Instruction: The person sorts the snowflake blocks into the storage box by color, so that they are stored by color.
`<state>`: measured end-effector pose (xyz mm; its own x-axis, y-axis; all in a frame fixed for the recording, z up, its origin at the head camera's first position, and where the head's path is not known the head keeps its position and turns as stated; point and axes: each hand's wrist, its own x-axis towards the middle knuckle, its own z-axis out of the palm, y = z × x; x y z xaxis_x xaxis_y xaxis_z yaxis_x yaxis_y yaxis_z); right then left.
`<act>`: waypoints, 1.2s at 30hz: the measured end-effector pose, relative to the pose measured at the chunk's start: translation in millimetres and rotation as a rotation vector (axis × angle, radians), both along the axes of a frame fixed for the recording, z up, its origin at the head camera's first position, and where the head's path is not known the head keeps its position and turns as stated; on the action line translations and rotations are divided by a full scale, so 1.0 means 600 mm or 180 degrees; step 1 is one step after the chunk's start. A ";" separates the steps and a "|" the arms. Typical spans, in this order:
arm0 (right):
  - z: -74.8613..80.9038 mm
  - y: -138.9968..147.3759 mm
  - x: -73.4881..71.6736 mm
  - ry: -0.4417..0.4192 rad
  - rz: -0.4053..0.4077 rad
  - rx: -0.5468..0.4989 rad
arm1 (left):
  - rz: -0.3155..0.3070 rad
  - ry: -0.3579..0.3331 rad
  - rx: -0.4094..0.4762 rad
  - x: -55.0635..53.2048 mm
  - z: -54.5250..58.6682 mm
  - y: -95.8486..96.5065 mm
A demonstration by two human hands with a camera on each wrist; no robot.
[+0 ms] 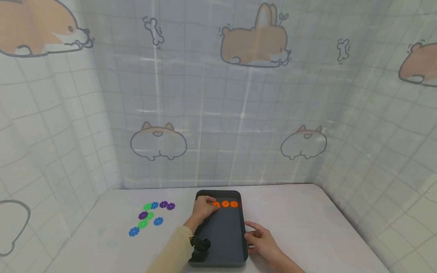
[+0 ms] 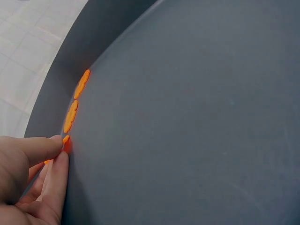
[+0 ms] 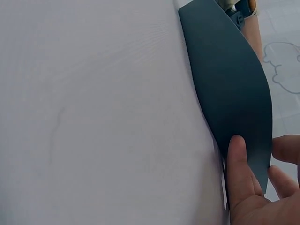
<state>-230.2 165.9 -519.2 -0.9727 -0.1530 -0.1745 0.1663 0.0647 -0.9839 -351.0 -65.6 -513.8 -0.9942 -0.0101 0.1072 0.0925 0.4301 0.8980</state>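
Note:
In the dark grey tray, my left hand reaches to the far left end and pinches an orange flower-shaped plastic piece between thumb and fingers. Two more orange flower pieces lie in line to its right along the far wall. The left wrist view shows the pinched piece mostly covered by fingertips, near the end of that row. My right hand holds the tray's right side; in the right wrist view one fingertip presses the outer wall while other fingers reach the rim.
Left of the tray, blue, green and purple flower pieces lie loosely on the white table, some overlapping. A patterned curtain encloses the back and sides. A black wrist device overlaps the tray's near left part.

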 end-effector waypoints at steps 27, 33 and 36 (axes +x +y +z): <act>0.007 -0.002 0.002 -0.0043 -0.0034 0.0079 | -0.0020 0.0174 -0.0289 -0.003 -0.004 -0.001; 0.006 -0.001 0.000 -0.0031 -0.0023 0.0069 | -0.0033 0.0194 -0.0375 -0.003 -0.004 -0.002; 0.005 -0.002 -0.001 -0.0021 -0.0025 0.0079 | -0.0017 0.0263 -0.0455 -0.003 -0.003 -0.001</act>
<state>-230.6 164.9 -516.0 -0.9727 -0.1410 -0.1844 0.1733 0.0879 -0.9809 -353.0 -66.2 -515.4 -0.9819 0.0164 0.1885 0.1660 0.5522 0.8170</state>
